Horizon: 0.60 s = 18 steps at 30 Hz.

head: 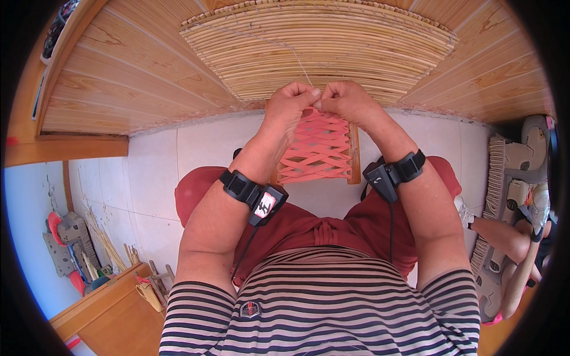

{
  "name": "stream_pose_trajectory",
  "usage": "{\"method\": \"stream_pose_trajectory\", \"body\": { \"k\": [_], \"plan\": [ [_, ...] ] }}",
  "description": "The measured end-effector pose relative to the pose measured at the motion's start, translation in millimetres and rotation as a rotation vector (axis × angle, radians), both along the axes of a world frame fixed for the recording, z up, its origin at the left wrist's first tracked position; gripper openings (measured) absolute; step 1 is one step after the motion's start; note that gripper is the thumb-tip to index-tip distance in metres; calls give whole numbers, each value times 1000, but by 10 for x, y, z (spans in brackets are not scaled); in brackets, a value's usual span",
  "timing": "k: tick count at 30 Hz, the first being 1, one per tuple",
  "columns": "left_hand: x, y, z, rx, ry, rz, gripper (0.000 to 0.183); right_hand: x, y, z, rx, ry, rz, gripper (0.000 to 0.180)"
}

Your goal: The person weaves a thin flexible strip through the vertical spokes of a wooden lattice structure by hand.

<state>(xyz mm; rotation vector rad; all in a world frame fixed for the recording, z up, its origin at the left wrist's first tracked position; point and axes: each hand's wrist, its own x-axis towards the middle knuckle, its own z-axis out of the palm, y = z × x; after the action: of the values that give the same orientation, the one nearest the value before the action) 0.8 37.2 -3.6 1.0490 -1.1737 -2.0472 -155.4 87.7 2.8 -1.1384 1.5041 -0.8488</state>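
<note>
A reed mat of many thin stalks bound side by side rests against the wood-patterned wall in front of me. Across its face runs a thin pale string, which drops down to my fingertips. My left hand pinches the string between thumb and forefinger. Right beside it, almost touching, my right hand has thumb and forefinger pressed together at the same spot; the string's end is hidden by the fingers. Below both hands stands a low wooden stool with a seat of crossed pink straps.
Loose reeds lie on the tiled floor at the left. A wooden cabinet stands at lower left, with a yellow-handled tool by it. At right, another person's leg is near a patterned sofa.
</note>
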Motion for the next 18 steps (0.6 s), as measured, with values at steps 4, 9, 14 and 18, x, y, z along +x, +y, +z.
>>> {"method": "stream_pose_trajectory", "body": {
  "k": [4,9,14,18],
  "plan": [
    [10,-19,-16,-18,4,-12,9,10,7,32,7,4,25,17],
    [8,2,53,-14,21,15,9,11,12,151,158,-154,-63,19],
    [17,4,56,10,31,-24,9,-54,19,184,162,-154,43,16],
    [9,-5,35,0,16,-41,11,-41,21,170,158,-134,42,15]
  ]
}}
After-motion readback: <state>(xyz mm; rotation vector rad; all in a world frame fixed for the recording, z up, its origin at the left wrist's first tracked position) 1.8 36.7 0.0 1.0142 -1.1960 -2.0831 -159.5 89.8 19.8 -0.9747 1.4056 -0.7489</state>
